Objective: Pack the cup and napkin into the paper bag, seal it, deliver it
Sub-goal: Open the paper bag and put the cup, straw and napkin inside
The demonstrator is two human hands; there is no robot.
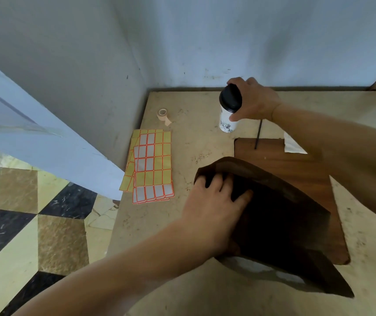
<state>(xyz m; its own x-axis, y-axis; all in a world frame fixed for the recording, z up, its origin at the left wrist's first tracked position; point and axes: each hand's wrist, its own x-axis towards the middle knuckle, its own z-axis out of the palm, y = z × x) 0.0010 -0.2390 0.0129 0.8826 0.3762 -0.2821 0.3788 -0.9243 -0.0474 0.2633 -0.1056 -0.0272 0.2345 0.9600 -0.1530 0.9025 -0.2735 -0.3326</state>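
Nearest the camera, the left hand (214,201) grips the rim of the dark paper bag (280,215), fingers curled over its open mouth; the bag rests on the table (196,142). Beyond the bag, a white napkin (293,144) lies on a wooden board (296,163). Left of the bag lie label sheets (150,165). Beyond the bag, the right hand (253,99) grips the black-lidded cup (229,108), with a tape roll (163,115) further left.
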